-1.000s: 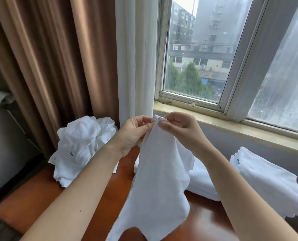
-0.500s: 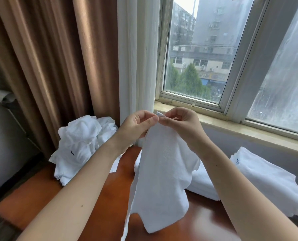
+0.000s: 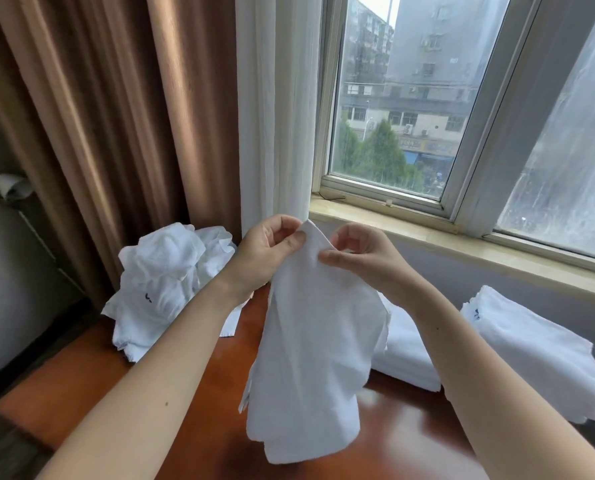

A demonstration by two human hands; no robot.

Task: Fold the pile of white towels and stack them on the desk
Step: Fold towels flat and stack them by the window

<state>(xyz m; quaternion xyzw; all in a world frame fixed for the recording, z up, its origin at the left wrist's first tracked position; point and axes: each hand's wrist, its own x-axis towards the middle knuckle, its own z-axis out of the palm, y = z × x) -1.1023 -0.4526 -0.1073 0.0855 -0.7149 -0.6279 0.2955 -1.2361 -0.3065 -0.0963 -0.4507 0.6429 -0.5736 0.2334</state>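
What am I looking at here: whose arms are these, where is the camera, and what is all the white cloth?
No robot here: these are a person's bare arms, seen from a camera worn on the head, looking forward and down. The left hand and right hand pinch the top corner of one white towel, which hangs over the reddish wooden desk. On the desk at left lies a crumpled pile of unfolded towels; at right are a folded stack partly behind the held towel and a second stack farther right. Behind stand a brown curtain and a window.
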